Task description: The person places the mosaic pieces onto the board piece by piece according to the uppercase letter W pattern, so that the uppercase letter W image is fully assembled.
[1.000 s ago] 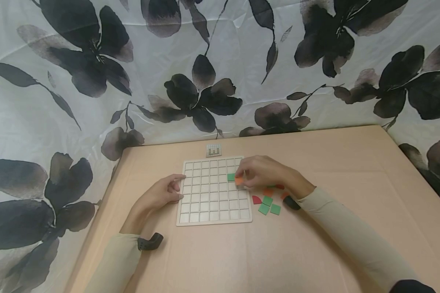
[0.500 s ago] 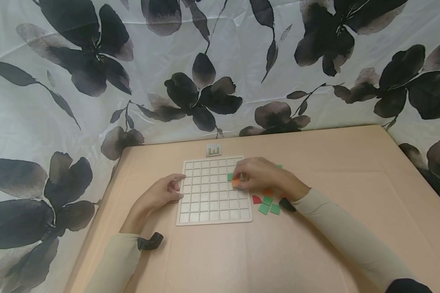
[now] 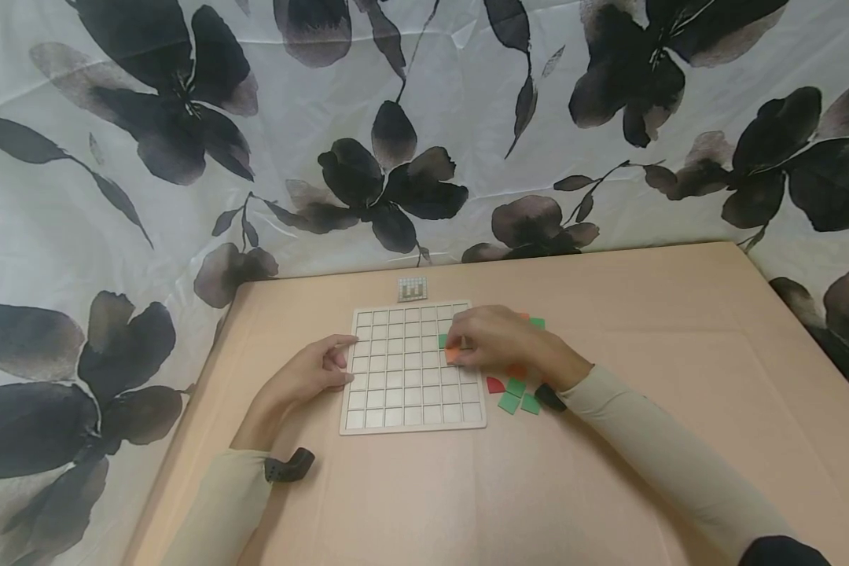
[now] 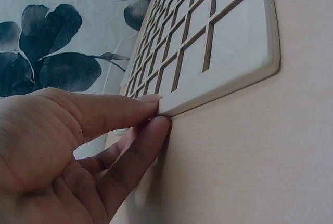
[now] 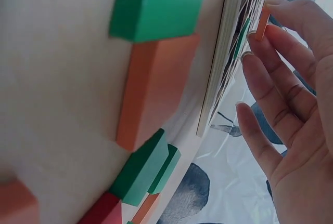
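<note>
Moved slightly left with right hand (image 3: 498, 336), pinching 1 orange tile (image 3: 453, 355); with relaxed left hand (image 3: 310, 368), touching board (image 3: 403, 363) at its fingertips.

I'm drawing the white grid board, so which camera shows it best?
The head view: most of the white grid board shows, the right hand hiding some. Left wrist: part, close, slanted. Right wrist: thin strip, nearly edge-on.

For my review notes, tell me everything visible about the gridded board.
The board is pale and roughly square, with rounded corners, a plain border and darker lines dividing it into cells; it looks wooden. It lies flat on the table. The left hand touches its left edge. One green tile shows in a cell towards its right side. The right hand, holding an orange tile, hides part of that side.
</note>
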Demonstrator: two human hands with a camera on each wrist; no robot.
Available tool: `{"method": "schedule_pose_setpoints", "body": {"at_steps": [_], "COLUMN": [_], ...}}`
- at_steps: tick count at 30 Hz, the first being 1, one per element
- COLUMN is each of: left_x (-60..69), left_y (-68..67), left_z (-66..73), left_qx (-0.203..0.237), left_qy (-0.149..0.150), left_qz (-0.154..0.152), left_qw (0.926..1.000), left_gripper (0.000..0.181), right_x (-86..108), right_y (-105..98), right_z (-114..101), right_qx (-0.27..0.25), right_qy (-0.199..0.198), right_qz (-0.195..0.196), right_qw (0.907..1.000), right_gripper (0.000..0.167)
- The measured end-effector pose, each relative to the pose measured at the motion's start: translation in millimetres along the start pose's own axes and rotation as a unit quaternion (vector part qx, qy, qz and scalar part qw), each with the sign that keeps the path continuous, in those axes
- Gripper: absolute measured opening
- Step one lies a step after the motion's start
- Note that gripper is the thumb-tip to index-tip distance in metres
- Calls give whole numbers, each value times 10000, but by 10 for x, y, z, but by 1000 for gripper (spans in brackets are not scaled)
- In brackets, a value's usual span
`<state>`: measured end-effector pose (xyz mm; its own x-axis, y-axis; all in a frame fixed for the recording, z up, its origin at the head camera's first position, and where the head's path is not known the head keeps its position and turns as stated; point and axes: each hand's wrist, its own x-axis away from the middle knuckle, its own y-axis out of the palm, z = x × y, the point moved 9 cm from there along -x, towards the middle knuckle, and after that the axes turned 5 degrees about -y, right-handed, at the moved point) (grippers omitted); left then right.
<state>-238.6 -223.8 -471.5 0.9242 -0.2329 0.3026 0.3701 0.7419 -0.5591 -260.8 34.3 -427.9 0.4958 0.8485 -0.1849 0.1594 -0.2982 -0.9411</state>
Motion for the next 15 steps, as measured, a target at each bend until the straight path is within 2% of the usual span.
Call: {"method": "schedule_pose_setpoints", "body": {"at_steps": [2, 9, 15], "left_x": [-5, 190, 182], "left_y": [1, -6, -2], "left_z": [-4, 357, 333], "left_qx": [7, 29, 41], "left_qy": [11, 39, -15], "left_qz": [-9, -80, -101], "left_qw": [10000, 10000, 9999], "left_gripper": [69, 65, 65], "right_x": [-8, -23, -22], "right_y": [4, 7, -2], "right_z": [-4, -47, -62], "right_qx": [43, 174, 233], "right_qy": [-12, -14, -65], "right_qz": [1, -90, -48], "right_qw": [10000, 9998, 9997], "right_gripper": [9, 9, 9]}}
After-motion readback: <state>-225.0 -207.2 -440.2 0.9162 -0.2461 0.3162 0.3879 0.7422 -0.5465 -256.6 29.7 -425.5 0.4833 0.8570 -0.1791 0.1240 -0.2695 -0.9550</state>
